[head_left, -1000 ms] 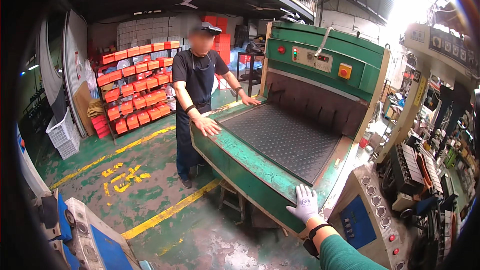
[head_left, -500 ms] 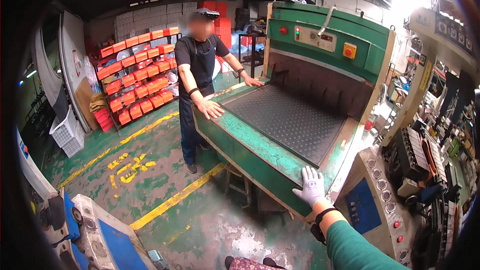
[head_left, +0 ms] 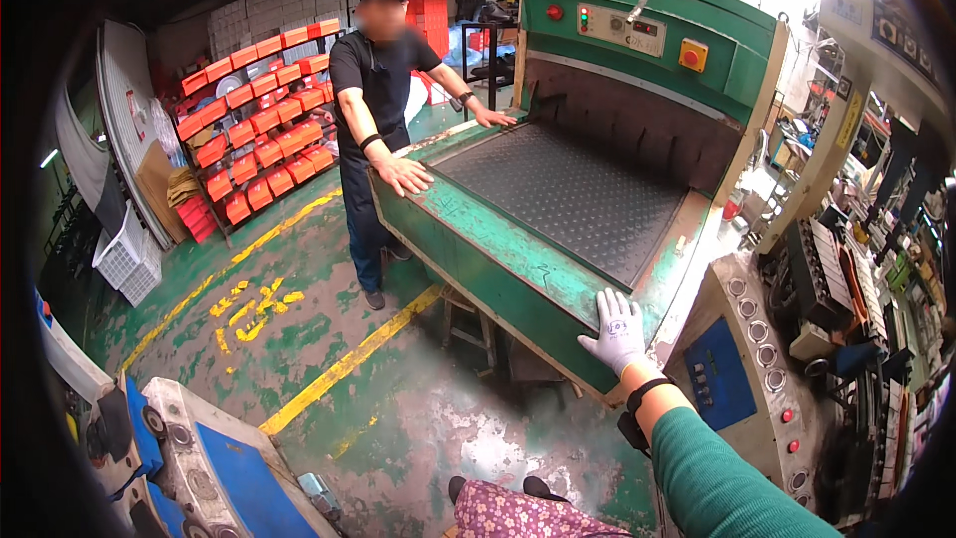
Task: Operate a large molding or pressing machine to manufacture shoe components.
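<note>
My right hand (head_left: 618, 331), in a pale glove, lies palm down on the front corner of a big green press machine (head_left: 478, 259). Its fingers are stretched out and spread, with nothing in them. Just beyond the fingertips is the dark studded plate (head_left: 568, 204) on the machine's bed. My left hand does not show. At the far left end of the same green ledge, a co-worker (head_left: 378, 100) in a dark apron and headset rests both bare hands on the edge.
A rack of orange bins (head_left: 264, 130) and a white plastic crate (head_left: 129, 254) stand at the left. Grey control cabinets flank me, one with a blue panel (head_left: 719, 379) at right, another (head_left: 244, 473) at lower left. A stool (head_left: 468, 324) sits under the machine.
The whole view has tilted down slightly, so things sit a little higher and more of my patterned apron shows. My right hand stays on the same corner of the machine.
</note>
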The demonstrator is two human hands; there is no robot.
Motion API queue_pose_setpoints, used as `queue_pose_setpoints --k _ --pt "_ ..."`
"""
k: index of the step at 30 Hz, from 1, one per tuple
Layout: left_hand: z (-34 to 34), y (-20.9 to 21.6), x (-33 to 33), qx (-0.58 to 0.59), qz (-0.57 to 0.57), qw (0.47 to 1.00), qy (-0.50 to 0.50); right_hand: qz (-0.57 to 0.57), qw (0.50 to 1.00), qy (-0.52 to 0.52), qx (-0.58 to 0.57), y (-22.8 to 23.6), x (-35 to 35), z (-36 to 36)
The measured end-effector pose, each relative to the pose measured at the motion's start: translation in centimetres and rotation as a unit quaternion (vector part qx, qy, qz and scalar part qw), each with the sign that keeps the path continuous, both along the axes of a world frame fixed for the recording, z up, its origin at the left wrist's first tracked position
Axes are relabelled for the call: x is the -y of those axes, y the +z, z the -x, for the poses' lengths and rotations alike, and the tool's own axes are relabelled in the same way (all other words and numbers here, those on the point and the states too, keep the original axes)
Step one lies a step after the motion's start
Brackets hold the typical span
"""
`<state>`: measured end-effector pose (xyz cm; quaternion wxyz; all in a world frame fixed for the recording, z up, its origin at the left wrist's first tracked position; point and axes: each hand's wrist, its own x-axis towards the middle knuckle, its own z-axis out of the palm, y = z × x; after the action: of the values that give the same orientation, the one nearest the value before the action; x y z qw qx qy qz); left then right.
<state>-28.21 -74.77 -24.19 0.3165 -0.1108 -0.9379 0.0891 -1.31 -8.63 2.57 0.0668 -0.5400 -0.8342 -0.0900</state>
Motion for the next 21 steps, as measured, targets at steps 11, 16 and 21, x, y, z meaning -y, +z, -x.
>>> queue_pose_setpoints --k 11,16,21 --pt "0.3 -1.4 0.3 0.007 -0.042 0.999 -0.003 -0.002 1.0 0.002 -0.004 -0.2 -0.1 -0.1" --pt "0.5 -2.2 0.4 0.021 -0.065 0.998 -0.002 -0.002 1.0 0.003 -0.009 0.0 -0.1 0.0" --pt "1.4 -3.4 0.3 0.035 -0.09 0.995 -0.005 -0.011 1.0 0.004 -0.016 0.0 -0.1 -0.3"
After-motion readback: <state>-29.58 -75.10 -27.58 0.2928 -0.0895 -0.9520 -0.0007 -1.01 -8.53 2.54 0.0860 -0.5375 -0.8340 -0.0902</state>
